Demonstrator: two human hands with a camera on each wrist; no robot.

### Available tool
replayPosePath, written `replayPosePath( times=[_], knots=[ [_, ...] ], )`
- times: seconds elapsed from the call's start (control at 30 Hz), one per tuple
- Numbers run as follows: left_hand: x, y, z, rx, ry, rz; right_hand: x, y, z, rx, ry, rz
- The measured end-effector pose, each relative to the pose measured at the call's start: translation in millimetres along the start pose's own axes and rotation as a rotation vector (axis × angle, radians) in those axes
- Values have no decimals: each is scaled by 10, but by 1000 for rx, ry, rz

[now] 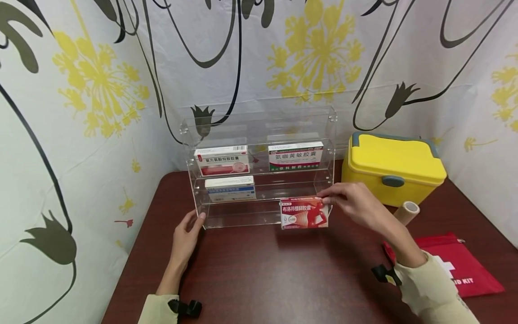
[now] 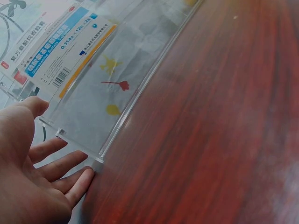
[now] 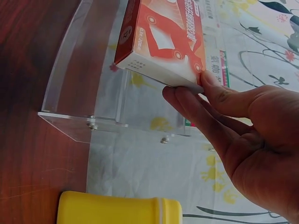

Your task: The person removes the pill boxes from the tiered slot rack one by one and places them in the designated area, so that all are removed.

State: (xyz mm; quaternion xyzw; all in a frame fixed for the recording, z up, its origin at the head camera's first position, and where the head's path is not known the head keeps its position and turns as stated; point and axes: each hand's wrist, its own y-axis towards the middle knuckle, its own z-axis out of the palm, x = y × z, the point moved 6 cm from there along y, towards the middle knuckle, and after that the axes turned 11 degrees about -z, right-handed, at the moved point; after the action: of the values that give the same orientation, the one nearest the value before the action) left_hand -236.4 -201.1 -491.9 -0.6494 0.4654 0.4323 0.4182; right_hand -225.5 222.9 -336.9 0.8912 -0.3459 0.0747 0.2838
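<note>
Flower-patterned sheeting is hung behind and to both sides of a dark red-brown table, on which a clear acrylic rack with stepped shelves is stood. At the near left corner of the rack the left hand is laid with relaxed, straight fingers, only the fingertips touching the rack's foot; nothing is gripped by it. On the shelves three boxes are counted: a red-and-white box upper left, a blue-and-white box just below it, and a green-and-white box upper right. At the near right end of the rack a fourth box, the red medicine box, is pinched at its right edge between thumb and fingers of the right hand, held upright at the front lip of the lowest shelf; whether it rests on the shelf cannot be told. Risk is judged as follows: the grip is taken on one edge only, so the box could pivot or slip; a nudge against the lip could shift the light rack, since it is merely steadied by fingertips. Further right are noted one yellow case, one tape roll and one red first-aid pouch. Hands counted: two.
</note>
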Motion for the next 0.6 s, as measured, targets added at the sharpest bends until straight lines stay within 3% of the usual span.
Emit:
replayPosePath(
  times=[0.6],
  knots=[
    [4,0,-4,4,4,2,-116,-198,263,79,105,70]
  ],
)
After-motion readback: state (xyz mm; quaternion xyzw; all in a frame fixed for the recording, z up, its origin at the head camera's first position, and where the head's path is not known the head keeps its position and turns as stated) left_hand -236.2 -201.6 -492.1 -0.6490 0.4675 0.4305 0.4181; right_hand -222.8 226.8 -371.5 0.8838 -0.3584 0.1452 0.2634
